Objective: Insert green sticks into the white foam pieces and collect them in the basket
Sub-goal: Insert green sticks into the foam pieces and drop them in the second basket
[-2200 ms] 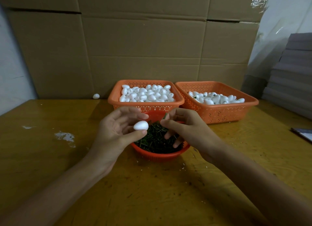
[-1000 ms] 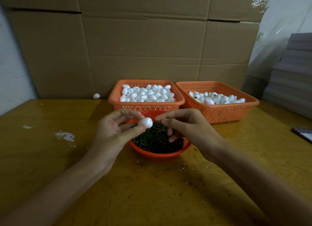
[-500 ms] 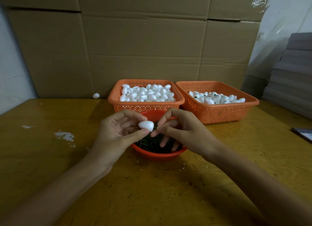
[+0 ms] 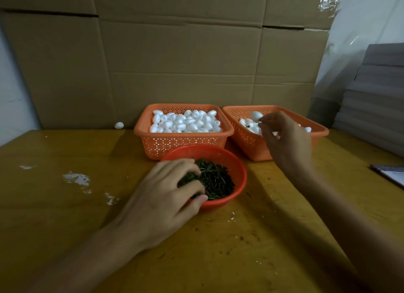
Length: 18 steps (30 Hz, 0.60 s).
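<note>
White egg-shaped foam piece [image 4: 256, 115], dark at its stick end, sits at the fingertips of the right hand [image 4: 286, 139], above the orange perforated basket [image 4: 244, 137] behind and right of the round red plastic bowl [image 4: 231, 159]; I cannot tell whether it is pinched or let go. The left hand [image 4: 161, 196] reaches into the bowl, fingers curled round a clump of thin green sticks [image 4: 216, 179]. Directly behind the bowl stands a second orange basket [image 4: 181, 144], heaped with plain foam eggs.
</note>
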Motion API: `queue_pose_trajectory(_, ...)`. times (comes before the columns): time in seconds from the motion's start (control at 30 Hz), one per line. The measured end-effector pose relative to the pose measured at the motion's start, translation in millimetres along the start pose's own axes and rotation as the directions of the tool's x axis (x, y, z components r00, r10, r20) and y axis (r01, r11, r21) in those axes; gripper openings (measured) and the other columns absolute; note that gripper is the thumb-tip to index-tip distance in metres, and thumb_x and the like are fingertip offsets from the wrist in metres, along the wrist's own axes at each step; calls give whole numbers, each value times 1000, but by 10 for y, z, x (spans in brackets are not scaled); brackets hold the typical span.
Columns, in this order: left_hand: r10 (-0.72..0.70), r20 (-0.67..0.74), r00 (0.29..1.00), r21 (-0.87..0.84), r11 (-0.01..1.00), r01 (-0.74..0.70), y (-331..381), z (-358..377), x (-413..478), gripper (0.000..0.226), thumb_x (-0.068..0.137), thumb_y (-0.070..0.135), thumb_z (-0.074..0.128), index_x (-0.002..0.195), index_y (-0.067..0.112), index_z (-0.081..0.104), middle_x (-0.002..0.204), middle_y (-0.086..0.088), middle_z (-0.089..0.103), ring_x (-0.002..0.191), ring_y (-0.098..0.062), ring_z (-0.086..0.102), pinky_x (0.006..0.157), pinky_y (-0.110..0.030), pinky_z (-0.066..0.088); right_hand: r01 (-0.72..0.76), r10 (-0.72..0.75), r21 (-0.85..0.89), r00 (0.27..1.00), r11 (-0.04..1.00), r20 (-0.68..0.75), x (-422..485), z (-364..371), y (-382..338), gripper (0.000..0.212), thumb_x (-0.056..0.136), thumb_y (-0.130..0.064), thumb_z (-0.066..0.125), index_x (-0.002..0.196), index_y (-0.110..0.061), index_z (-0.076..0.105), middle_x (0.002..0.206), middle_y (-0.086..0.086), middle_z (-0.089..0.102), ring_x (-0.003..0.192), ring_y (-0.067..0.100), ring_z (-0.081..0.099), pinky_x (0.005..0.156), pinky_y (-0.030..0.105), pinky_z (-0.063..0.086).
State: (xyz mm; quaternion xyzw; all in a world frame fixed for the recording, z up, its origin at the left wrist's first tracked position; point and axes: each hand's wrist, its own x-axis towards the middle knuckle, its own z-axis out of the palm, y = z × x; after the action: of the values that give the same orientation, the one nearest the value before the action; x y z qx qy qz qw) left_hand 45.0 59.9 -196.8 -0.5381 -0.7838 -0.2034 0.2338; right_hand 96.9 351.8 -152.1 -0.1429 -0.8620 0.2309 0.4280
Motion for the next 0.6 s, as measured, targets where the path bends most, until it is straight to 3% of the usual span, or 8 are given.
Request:
queue_pose_trajectory(0.07, -8, 59, 998, 63, 998, 5, 41, 9, -1, 54, 109, 54, 30, 106, 25, 76, 116, 7, 68, 125, -17, 59, 104, -36, 41, 22, 11, -315, 995, 949, 101, 78, -17, 194, 34, 107, -31, 56, 137, -17, 62, 133, 10, 69, 127, 33, 57, 93, 43, 48)
queue_pose_trajectory(0.17, -52, 96, 994, 66, 997, 46, 45, 6, -10, 65, 109, 57, 20, 105, 26, 76, 107, 12, 69, 112, -11, 61, 95, -35, 46, 37, 14, -455, 994, 890, 107, 55, 11, 200, 40, 109, -37, 48, 141, -17, 61, 143, 17, 58, 133, 38, 48, 101, 51, 44)
queue_pose_trajectory(0.27, -73, 121, 990, 37, 997, 69, 47, -13, -8, 65, 109, 59, 21, 105, 26, 77, 106, 16, 68, 111, -7, 58, 94, -33, 47, 226, -201, -340, 974, 913, 106, -85, 93, -82, 30, 109, -35, 48, 118, -14, 68, 118, 10, 65, 111, 27, 54, 88, 45, 48)
queue_pose_trajectory(0.37, -81, 108, 991, -13, 996, 83, 41, -18, 18, 59, 107, 59, 29, 103, 26, 78, 105, 20, 69, 111, -4, 55, 94, -34, 47, 403, -366, -68, 881, 913, 300, -305, 173, -448, 35, 106, -48, 40, 93, -24, 62, 88, -10, 59, 83, 11, 50, 71, 37, 46)
queue_pose_trajectory(0.47, -96, 67, 993, -71, 992, 100, 21, -3, 24, 54, 104, 60, 36, 102, 27, 79, 103, 22, 69, 112, 0, 53, 96, -29, 43, 475, -416, 32, 732, 879, 540, -518, 272, -617, 43, 106, -56, 35, 79, -30, 55, 77, -14, 53, 74, 6, 48, 67, 34, 43)
queue_pose_trajectory(0.6, -150, -13, 989, -223, 964, 144, -10, 13, 37, 41, 106, 50, 45, 98, 25, 77, 98, 25, 67, 104, 2, 58, 93, -28, 47, 399, -362, 101, 661, 912, 657, -530, 281, -627, 45, 107, -55, 35, 82, -28, 61, 78, -7, 61, 71, 11, 55, 67, 42, 45)
